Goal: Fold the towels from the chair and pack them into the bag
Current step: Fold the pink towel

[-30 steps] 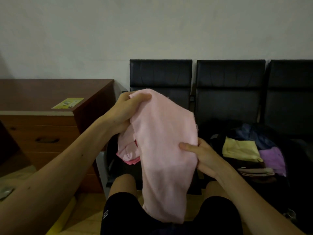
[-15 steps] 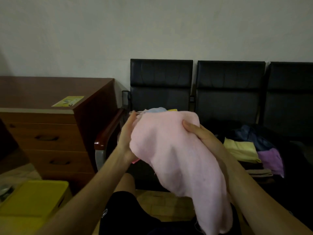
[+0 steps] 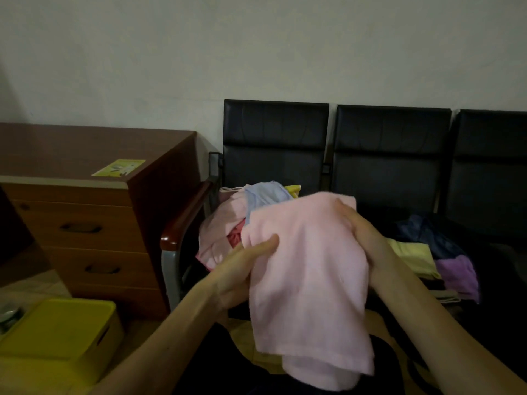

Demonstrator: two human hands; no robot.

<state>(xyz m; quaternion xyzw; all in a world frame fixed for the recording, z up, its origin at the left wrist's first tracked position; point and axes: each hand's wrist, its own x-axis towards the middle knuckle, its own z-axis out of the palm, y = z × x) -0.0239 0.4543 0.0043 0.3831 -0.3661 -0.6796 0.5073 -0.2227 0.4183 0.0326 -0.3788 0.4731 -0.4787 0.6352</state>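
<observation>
A pale pink towel (image 3: 308,280) hangs doubled over between both hands, in front of my knees. My left hand (image 3: 242,269) pinches its left edge, thumb on top. My right hand (image 3: 362,232) grips its upper right corner. Behind it, on the left black chair (image 3: 273,143), lies a heap of towels (image 3: 228,226): pink, red, light blue and a bit of yellow. On the middle chair sits an open dark bag (image 3: 427,232) holding folded yellow (image 3: 413,258) and purple (image 3: 456,275) towels.
A brown wooden drawer cabinet (image 3: 85,223) stands at the left, a yellow sticker on its top. A yellow plastic box (image 3: 57,334) sits on the floor at lower left. The chair's wooden armrest (image 3: 185,218) juts toward me. A third black chair is at far right.
The pink towel has been lowered and folded shorter. My left hand dropped from the top edge to the left side; my right hand rose to the upper right corner. The view tilted down.
</observation>
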